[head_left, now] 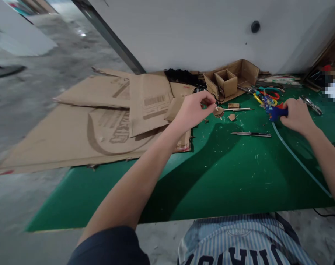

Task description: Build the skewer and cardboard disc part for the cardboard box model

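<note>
My left hand (pixel 196 106) is closed in a pinch over the middle of the table, holding a small round cardboard disc (pixel 218 112) by what looks like a thin pale stick. Thin wooden sticks (pixel 239 109) lie just behind the disc. On the right, my right hand (pixel 297 114) is wrapped round the handle of a blue glue gun (pixel 275 111), which points away to the left. A pale blue cord or strip (pixel 297 158) runs from near it towards the front edge. Between the hands lies a utility knife (pixel 251 134), next to a cardboard scrap (pixel 231 117).
Flattened cardboard sheets (pixel 109 129) overhang the left side of the green table (pixel 211 184). An open cardboard box form (pixel 226 82) stands by the white wall. Scissors with coloured handles (pixel 269 95) and metal pliers (pixel 311 105) lie at the back right.
</note>
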The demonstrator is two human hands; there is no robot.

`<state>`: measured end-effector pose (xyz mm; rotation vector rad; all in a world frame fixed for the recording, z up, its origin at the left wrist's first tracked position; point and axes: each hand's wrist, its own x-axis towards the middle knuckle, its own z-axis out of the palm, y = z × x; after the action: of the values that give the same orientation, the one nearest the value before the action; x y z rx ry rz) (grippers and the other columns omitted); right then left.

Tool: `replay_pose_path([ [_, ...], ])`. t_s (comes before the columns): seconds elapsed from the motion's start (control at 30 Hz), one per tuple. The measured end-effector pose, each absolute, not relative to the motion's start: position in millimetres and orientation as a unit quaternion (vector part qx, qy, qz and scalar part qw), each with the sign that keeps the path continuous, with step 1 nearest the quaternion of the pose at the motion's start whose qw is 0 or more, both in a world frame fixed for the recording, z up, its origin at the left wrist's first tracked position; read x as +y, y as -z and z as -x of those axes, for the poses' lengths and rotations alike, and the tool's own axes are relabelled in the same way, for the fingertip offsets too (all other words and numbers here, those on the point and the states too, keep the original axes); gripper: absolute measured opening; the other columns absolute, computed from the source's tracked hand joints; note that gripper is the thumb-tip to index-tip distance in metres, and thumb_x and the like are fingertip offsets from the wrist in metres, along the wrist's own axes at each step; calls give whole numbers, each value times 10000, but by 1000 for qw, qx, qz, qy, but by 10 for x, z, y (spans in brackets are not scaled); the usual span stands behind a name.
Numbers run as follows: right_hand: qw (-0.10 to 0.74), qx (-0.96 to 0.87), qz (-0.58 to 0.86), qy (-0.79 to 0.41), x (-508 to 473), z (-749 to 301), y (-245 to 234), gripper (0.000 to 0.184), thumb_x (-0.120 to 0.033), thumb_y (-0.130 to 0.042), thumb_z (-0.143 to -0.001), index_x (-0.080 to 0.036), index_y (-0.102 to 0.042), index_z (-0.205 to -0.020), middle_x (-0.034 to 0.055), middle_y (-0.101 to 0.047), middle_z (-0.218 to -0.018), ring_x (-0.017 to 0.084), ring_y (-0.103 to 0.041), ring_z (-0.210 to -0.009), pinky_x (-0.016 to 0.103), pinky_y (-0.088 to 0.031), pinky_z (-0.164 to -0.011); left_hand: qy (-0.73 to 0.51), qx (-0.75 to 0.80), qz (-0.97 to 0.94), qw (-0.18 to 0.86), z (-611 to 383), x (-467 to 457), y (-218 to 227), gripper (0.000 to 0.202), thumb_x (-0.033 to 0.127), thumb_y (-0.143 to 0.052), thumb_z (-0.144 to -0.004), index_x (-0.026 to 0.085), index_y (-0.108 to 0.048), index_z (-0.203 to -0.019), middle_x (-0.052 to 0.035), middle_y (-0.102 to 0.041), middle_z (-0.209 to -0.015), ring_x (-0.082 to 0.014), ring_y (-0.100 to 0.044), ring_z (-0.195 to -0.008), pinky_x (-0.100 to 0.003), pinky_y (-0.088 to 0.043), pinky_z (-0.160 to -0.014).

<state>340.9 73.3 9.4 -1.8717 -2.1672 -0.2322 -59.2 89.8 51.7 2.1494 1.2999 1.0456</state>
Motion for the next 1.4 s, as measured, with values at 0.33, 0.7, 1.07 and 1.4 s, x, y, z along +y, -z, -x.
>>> replay_pose_path([
  [0.33, 273, -612, 742, -3, 891, -3538, 230, 327, -183, -612, -729, -254, -417, -982, 127, -612, -1131, 265, -526, -1045, 420, -422, -1004, -360, 466, -779, 215, 578, 890, -479, 49, 228, -657, -855, 191, -685, -872, -38, -773, -889, -163, -711, -829, -306, -579, -795],
  [0.7, 240, -533, 811, 20, 695, -3737, 150, 249, -251, -665, -777, -197, -605, -1012, 234, -639, -1195, 312, -492, -1046, 539, -319, -943, -356, 443, -793, 218, 548, 879, -461, 35, 192, -653, -837, 200, -677, -860, -34, -769, -883, -161, -709, -819, -300, -579, -795],
  [1.07, 188, -750, 635, 18, 426, -2994, -244, 353, -304, -591, -940, -118, -678, -1227, 214, -699, -1244, 347, -595, -1163, 469, -398, -980, -346, 418, -806, 236, 452, 811, -430, 47, 228, -636, -865, 195, -669, -857, -43, -764, -889, -163, -701, -826, -298, -555, -771],
  [1.4, 33, -888, 458, -17, 188, -2177, -70, 194, -265, -487, -1060, -168, -655, -1044, 114, -705, -1078, 263, -588, -969, 378, -389, -812, -339, 420, -805, 244, 371, 832, -356, 58, 223, -644, -852, 200, -671, -898, -38, -770, -894, -159, -717, -843, -293, -559, -774],
])
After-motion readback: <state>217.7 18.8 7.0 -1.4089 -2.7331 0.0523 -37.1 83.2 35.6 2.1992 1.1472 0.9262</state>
